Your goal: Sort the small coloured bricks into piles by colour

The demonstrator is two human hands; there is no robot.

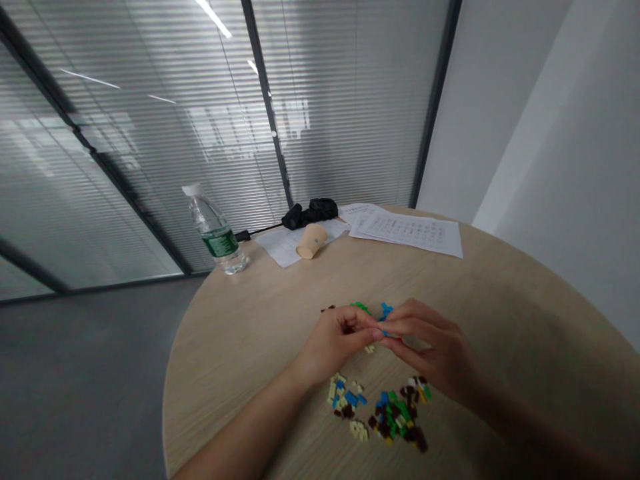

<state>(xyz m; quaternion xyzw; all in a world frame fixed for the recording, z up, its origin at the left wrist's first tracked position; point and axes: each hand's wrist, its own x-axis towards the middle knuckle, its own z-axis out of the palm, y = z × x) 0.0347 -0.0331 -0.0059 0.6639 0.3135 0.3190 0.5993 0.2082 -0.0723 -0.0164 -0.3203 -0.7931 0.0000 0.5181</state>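
My left hand (333, 343) and my right hand (435, 347) meet above the table, fingertips pinched together around a small blue toy brick (384, 332). A bit of red shows at the right fingertips; its shape is hidden. Just beyond the hands lie blue bricks (386, 309), green bricks (360, 307) and a few dark brown pieces (327, 309), partly covered by the fingers. Cream bricks (369, 349) show below the pinch. Nearer to me are a loose group of cream and blue bricks (345, 397) and a denser mixed pile (397, 417) of green, brown, blue and yellow.
On the round wooden table (240, 353), a water bottle (217, 237) stands at the left edge. A paper cup (311, 241) lies tipped on a sheet, beside a folded black umbrella (315, 213). More printed sheets (407, 230) lie at the back right.
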